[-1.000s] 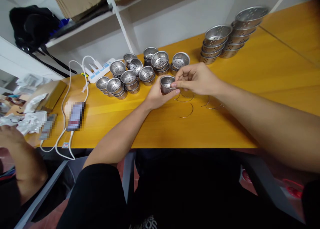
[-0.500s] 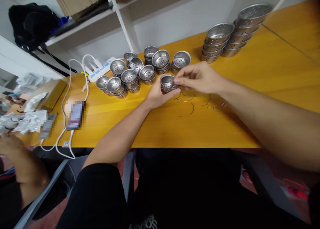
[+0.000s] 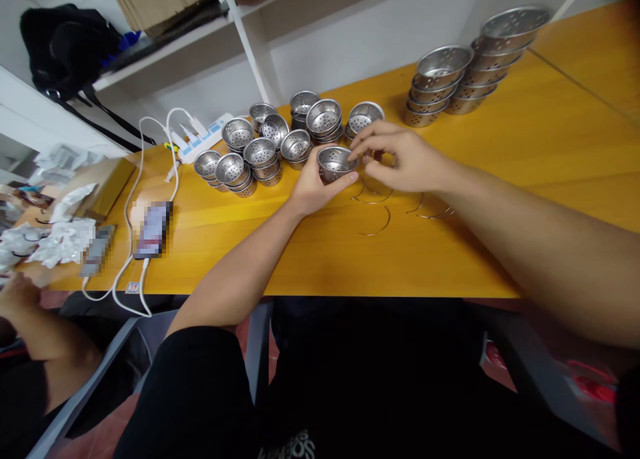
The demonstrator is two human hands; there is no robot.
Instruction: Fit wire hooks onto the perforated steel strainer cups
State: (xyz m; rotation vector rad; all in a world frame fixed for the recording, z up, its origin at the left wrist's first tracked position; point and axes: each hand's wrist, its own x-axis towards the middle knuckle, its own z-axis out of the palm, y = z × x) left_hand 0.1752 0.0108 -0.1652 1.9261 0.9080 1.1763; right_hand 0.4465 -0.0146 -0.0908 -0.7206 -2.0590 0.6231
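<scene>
Held cup (image 3: 333, 165), taken as landmark: 1; wearer's hands at it: 2, left hand (image 3: 316, 187) and right hand (image 3: 399, 157); beyond it to the left, open cup mouths (image 3: 260, 151): 9; beyond it, slightly right: 1 more; far right of it, tall stacks (image 3: 444, 72): 2, cups per stack not clear; nearer than it, to the right, bent wires (image 3: 389, 217): at least 4; well left of it, power strip (image 3: 204, 142): 1; phones (image 3: 154, 231): 2, blurred; white cables (image 3: 145, 267): 2; bag (image 3: 75, 52): 1; another person's hand (image 3: 20, 292): 1.
</scene>
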